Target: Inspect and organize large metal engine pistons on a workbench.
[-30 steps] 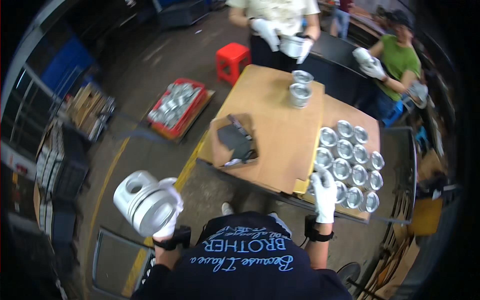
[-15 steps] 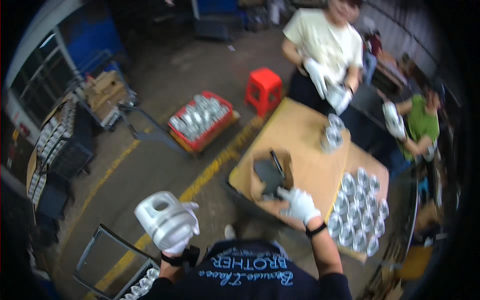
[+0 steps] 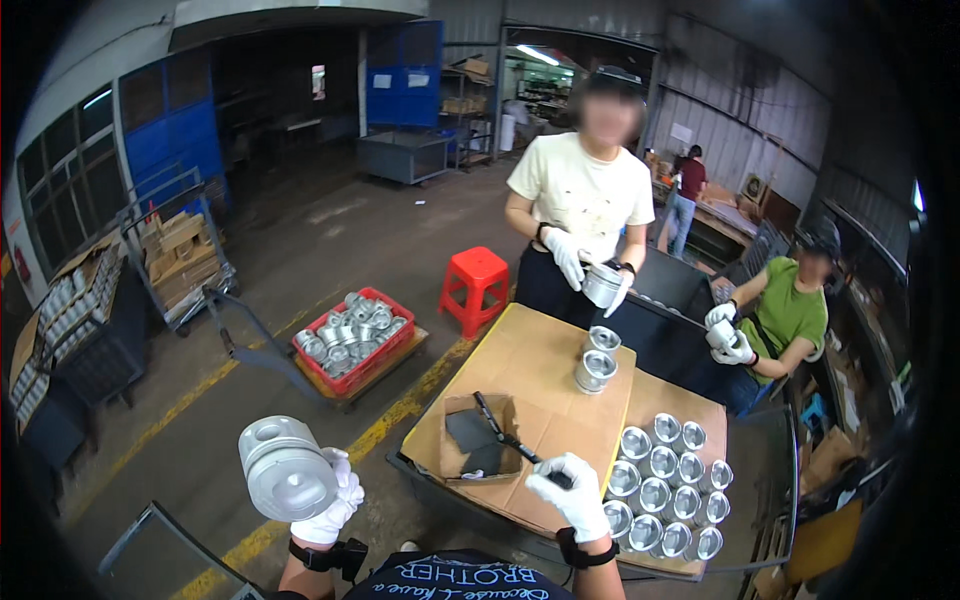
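Observation:
My left hand [image 3: 338,507], in a white glove, is closed around a large silver piston [image 3: 285,470], tilted with its crown toward me. My gloved right hand [image 3: 575,500] grips a slim black tool [image 3: 520,448] near the table's front edge. Its far end reaches over a small cardboard box [image 3: 511,466] and meets or overlaps another dark stick there; I cannot tell whether they are one piece. Dark grey sheets [image 3: 468,430] lie inside the box. The tool's working end is not clear.
Pistons stand in rows [image 3: 655,495] at the table's right; two more [image 3: 597,372] stand near its far edge. Across it, a person in a cream shirt [image 3: 585,185] holds a piston. Left are a red crate of pistons [image 3: 350,380] and a red stool [image 3: 475,290].
The right hand, fingers spread at the box before, now grips the black tool, lifted partly out. The left hand still holds the piston, its crown turned more toward me. My view has tilted up.

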The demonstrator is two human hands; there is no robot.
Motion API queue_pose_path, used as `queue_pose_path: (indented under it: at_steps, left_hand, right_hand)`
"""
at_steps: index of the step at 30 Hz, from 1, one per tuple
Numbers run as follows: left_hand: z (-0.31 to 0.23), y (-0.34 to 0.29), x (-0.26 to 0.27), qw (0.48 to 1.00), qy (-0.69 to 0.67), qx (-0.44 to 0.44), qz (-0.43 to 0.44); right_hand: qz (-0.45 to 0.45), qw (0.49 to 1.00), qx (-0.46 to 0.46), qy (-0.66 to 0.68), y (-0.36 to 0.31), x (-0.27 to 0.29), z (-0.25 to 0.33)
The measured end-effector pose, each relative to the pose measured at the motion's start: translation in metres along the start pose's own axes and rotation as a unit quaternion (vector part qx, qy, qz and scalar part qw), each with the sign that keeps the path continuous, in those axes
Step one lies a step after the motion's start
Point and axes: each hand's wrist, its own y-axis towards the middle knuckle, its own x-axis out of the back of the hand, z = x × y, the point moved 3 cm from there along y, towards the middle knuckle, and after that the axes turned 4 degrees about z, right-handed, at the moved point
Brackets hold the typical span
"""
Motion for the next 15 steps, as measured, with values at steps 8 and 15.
queue_pose_path:
  at_steps: [8,15]
  left_hand:
    - [0.07,0.038,-0.085,0.994,-0.102,0.023,0.023]
    - [0.114,0.055,-0.109,0.925,-0.35,0.132,-0.06]
  right_hand:
    - [0.158,0.932,0.321,-0.048,-0.043,-0.045,0.065]
    - [0.232,0.93,0.285,-0.009,-0.032,-0.037,0.047]
